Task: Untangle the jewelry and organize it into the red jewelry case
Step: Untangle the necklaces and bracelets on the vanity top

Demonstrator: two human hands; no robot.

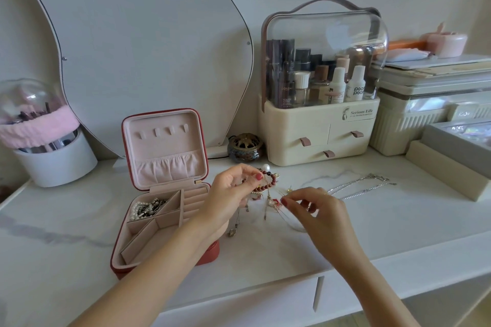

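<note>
Head view | left hand [233, 191] pinches bead bracelet [265, 180], lifting the tangle off the table [372, 220] so strands hang free | right hand [318, 210] pinches a fine chain [285, 210], likely teasing it loose | case [159, 194] open just left, pearls [144, 210] already inside

left hand [228, 194]: bare, red-polished nails, no sleeve on the forearm | right hand [318, 210]: bare, red-polished nails, no sleeve on the forearm | ring: possibly a thin gold band on a right finger, too blurred to confirm | wrists: nothing worn
</note>
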